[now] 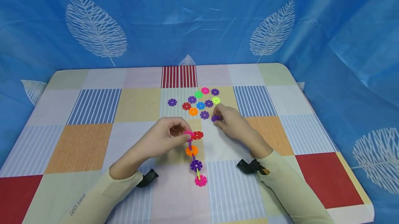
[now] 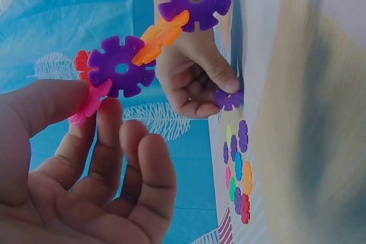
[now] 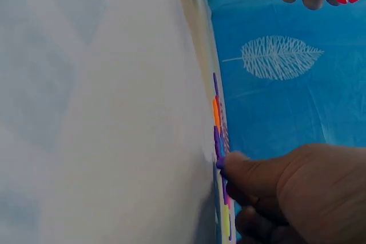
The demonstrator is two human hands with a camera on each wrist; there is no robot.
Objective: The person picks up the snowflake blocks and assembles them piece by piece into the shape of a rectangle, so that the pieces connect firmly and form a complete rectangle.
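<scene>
My left hand (image 1: 165, 135) pinches a pink notched disc (image 2: 91, 101) between thumb and fingertip, at the far end of a chain of interlocking discs. The chain runs toward me through purple discs (image 2: 121, 67), an orange disc (image 1: 192, 151) and a yellow-green piece (image 1: 198, 174) to a pink disc (image 1: 201, 180). Beside the held disc, a red disc (image 1: 197, 135) sticks out to the right. Farther right, my right hand (image 1: 232, 121) holds a loose purple disc (image 2: 229, 99) between thumb and fingers, close to the tabletop.
Several loose discs lie beyond the hands, among them a blue disc (image 1: 201, 105), a green disc (image 1: 198, 94) and a purple disc (image 1: 172, 102) off to the left. A patchwork cloth (image 1: 137, 106) covers the table. Blue curtains (image 1: 187, 16) hang behind and at the sides.
</scene>
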